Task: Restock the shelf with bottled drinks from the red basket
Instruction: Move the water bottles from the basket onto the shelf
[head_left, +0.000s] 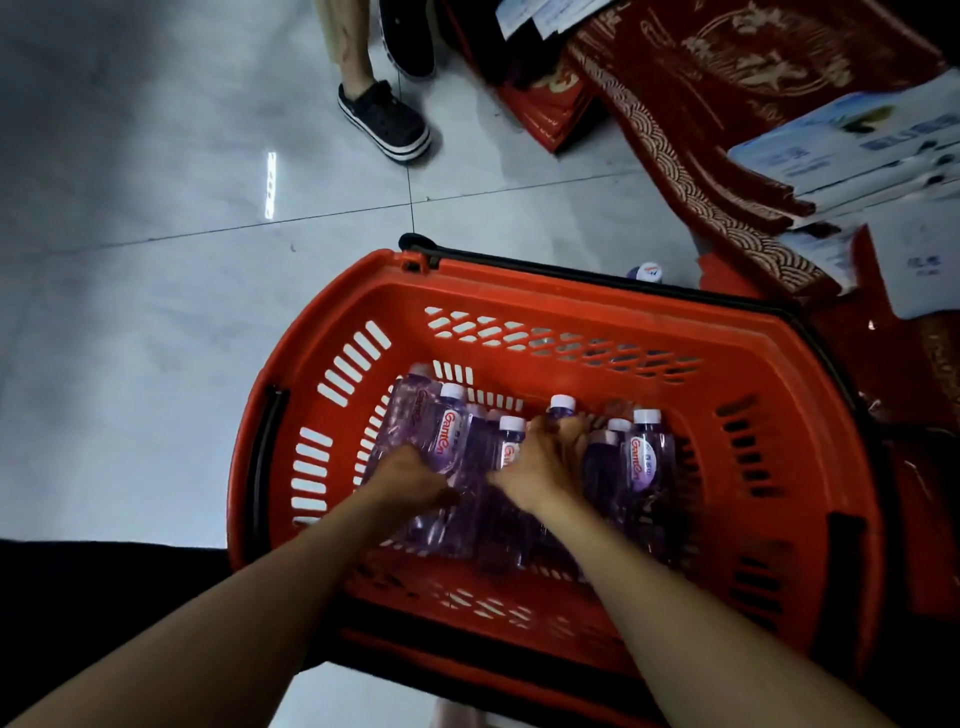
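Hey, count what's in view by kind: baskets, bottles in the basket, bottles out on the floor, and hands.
Red basket: 1
Bottles in the basket: at least 6 by their caps; the heap hides others
Bottle on the floor: 1
Hands: 2, left hand and right hand
Total: at least 10

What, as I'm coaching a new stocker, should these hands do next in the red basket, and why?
Probably close both grips and lift. The right hand curls over the neck of a white-capped clear purple plastic bottle; the left hand lies on a labelled purple bottle, its grip hidden. Both bottles sit in the red slotted plastic basket.
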